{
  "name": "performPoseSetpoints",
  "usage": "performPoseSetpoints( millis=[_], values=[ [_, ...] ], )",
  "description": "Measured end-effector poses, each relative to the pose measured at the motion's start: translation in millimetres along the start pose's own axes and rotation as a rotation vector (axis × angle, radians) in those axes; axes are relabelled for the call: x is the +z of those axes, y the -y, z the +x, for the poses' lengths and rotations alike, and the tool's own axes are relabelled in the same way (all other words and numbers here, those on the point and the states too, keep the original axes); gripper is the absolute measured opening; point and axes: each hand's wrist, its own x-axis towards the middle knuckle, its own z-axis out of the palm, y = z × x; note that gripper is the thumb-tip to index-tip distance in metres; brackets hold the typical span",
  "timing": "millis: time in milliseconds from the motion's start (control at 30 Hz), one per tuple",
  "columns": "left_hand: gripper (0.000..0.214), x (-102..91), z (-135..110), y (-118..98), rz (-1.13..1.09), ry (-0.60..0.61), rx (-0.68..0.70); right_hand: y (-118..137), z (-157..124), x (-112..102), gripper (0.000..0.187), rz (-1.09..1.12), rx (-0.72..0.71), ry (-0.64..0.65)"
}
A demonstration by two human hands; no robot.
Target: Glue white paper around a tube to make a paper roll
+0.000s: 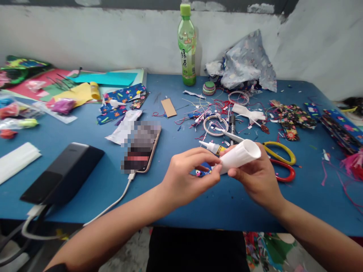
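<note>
White tube point(236, 158) in L hand point(183, 174) pinch & R hand point(262, 178) wrap, scissors point(293, 155), nozzle-btl point(214, 147) nr.

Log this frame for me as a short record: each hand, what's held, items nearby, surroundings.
Left hand: fingertips pinching at the lower part of a white tube
Right hand: holding the tube from its other side
Held item: tube tilted, open end up and rightward
Near hands: scissors with yellow and red handles, black marker
Left side: phone with white cable
Back: green bottle, upright
Surface: blue table
</note>
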Motion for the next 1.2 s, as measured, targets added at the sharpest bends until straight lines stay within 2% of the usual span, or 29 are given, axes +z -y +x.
performPoseSetpoints(
  millis=[233,333,433,633,733,967,1200],
  values=[
    [0.003,1.2,-4.5,6.1,0.130,-0.017,0.103,-2.9,-1.8,0.8,0.041,-0.058,-0.058,0.000],
    [0.005,1.8,-5.7,7.1,0.143,-0.009,0.096,-3.7,-2.8,1.1,0.042,-0.064,-0.057,0.009],
    [0.006,2.0,-5.5,5.8,0.117,0.006,0.042,-3.7,-2.9,1.1,0.040,-0.047,-0.036,0.018],
    [0.011,0.2,0.6,-2.8,-0.014,0.075,-0.180,-1.1,-3.0,-1.8,0.032,-0.052,0.036,0.050],
    [0.010,-0.7,2.3,-4.9,-0.056,0.077,-0.249,-1.5,-3.7,-4.3,0.030,-0.083,0.067,0.052],
    [0.009,-1.4,1.2,-4.1,-0.075,0.086,-0.302,-7.8,-5.5,-10.3,0.026,-0.003,0.139,0.116],
    [0.009,-2.3,2.9,-3.9,-0.113,0.081,-0.320,-5.0,-4.5,-11.7,0.026,0.005,0.201,0.114]
  ],
)
